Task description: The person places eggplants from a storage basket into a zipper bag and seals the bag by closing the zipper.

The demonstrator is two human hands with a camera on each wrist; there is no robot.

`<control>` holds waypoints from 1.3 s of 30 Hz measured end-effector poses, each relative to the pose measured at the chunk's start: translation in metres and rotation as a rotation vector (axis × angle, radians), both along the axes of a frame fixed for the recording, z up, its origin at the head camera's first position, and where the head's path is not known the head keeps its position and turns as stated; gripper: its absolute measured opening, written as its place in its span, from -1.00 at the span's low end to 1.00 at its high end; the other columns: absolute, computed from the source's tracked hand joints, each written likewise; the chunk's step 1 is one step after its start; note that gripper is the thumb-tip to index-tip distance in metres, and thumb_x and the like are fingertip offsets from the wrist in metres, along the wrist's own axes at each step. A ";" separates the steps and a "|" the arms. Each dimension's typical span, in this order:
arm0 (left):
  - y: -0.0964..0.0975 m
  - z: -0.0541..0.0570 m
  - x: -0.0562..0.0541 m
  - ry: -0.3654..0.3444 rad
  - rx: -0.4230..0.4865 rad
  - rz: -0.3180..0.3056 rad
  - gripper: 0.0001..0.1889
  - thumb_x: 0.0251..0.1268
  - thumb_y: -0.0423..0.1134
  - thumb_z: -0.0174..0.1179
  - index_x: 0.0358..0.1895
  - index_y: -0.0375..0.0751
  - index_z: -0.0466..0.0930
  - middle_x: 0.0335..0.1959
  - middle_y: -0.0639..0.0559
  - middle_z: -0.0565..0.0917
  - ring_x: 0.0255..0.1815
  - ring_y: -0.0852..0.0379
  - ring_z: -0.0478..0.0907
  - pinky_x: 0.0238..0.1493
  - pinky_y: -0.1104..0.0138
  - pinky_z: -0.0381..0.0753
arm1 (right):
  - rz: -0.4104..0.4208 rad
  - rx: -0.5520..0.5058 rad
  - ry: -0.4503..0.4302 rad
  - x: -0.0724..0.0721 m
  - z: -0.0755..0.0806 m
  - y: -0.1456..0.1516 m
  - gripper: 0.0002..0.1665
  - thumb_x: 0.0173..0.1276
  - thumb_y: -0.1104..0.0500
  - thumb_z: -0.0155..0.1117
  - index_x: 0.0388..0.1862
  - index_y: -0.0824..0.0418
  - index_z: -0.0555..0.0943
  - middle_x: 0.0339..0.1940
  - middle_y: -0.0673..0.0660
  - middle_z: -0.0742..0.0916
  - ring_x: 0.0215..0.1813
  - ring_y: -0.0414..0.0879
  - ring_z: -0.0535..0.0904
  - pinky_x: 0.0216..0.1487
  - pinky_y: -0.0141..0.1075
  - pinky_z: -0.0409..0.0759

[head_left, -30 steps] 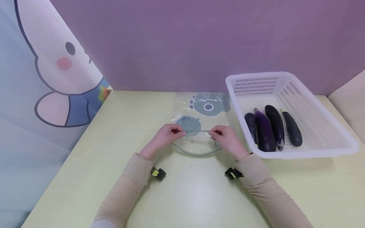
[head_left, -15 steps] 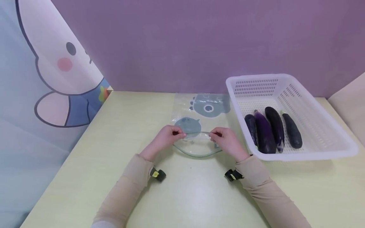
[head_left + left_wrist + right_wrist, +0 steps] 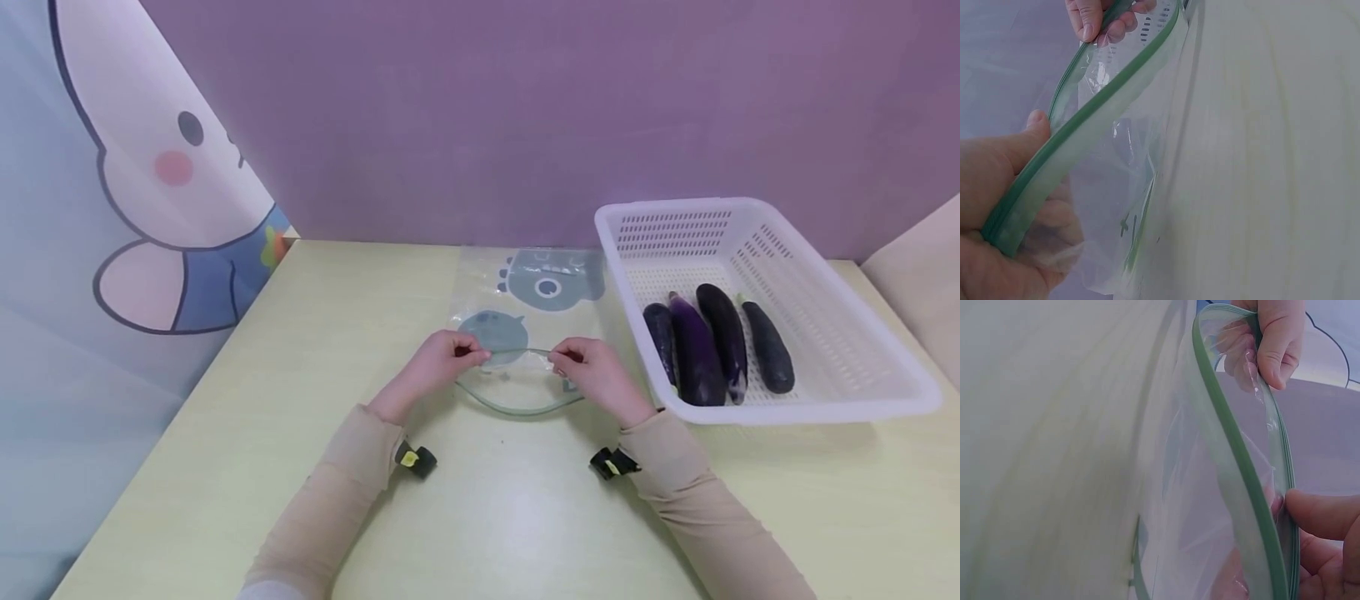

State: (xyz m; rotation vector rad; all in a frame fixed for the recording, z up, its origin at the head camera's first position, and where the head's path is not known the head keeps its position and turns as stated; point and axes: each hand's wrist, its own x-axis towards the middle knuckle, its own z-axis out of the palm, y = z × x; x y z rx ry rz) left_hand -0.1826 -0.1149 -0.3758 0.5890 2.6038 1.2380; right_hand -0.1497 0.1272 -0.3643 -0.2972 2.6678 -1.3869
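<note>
A clear zip bag [image 3: 517, 387] with green zip edges and blue-grey cartoon prints lies on the table in the head view. My left hand [image 3: 442, 362] pinches the upper edge of its mouth on the left, and my right hand [image 3: 596, 375] pinches the same edge on the right. The lower edge bows away toward me, so the mouth gapes. In the left wrist view the green zip strip [image 3: 1094, 103] crosses in front of the left hand. The right wrist view shows both strips of the zip bag [image 3: 1235, 434] standing apart, with thumbs on the far one.
A white perforated basket [image 3: 847, 283] stands on the right side of the table [image 3: 517, 517], with several eggplants [image 3: 696, 354] lying in its left part. Behind the table rises a purple wall [image 3: 450, 117]. A curtain with a cartoon print [image 3: 142, 275] hangs on the left.
The bag's upper edge has grown slightly straighter between my hands. Both hands keep their pinch, and the whole head view has shifted a little.
</note>
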 end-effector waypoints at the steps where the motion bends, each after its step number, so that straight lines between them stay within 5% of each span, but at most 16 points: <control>1: 0.000 0.000 0.000 -0.001 -0.001 0.000 -0.77 0.31 -0.26 0.17 -0.47 -0.33 0.56 -0.61 0.09 0.37 -0.50 0.17 0.28 -0.42 0.43 0.28 | 0.001 0.000 -0.002 0.000 0.000 0.000 -0.78 0.40 0.25 0.10 -0.24 0.38 0.63 -0.40 0.22 0.68 -0.41 -0.11 0.50 -0.41 -0.32 0.45; 39: 0.000 -0.001 0.001 0.023 0.009 0.021 -0.80 0.29 -0.26 0.19 -0.43 -0.32 0.62 -0.59 0.07 0.44 -0.49 0.17 0.30 -0.45 0.45 0.30 | -0.016 -0.041 -0.006 0.001 -0.001 -0.003 -0.79 0.41 0.28 0.09 -0.24 0.41 0.62 -0.39 0.26 0.68 -0.39 -0.14 0.52 -0.42 -0.39 0.44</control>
